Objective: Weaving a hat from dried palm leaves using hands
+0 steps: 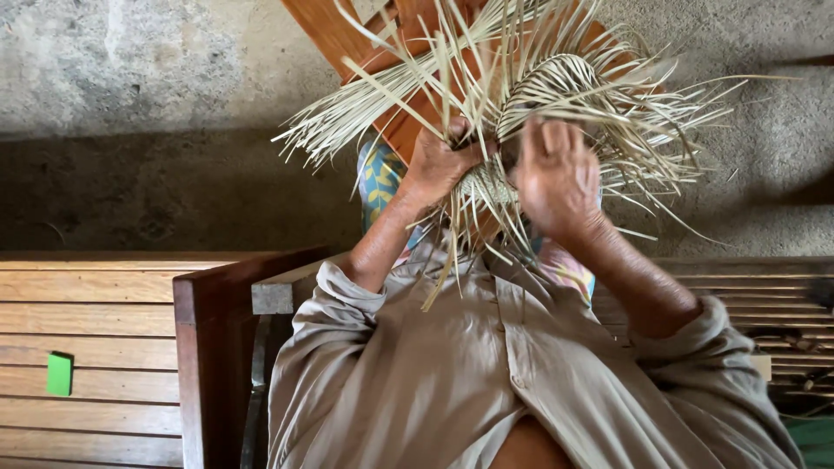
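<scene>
Hands weaving pale palm strips held above the lap.

The left hand holds a tight grip on the half-woven strip bundle; the right hand is blurred, so its grip cannot be told. Loose strips could slip and unravel if that pinch slackens. A small green rectangular tag lies on the slatted wooden bench, at left.

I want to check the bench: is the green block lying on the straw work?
No, the green block lies alone on the wooden bench, far from the straw work.
</scene>
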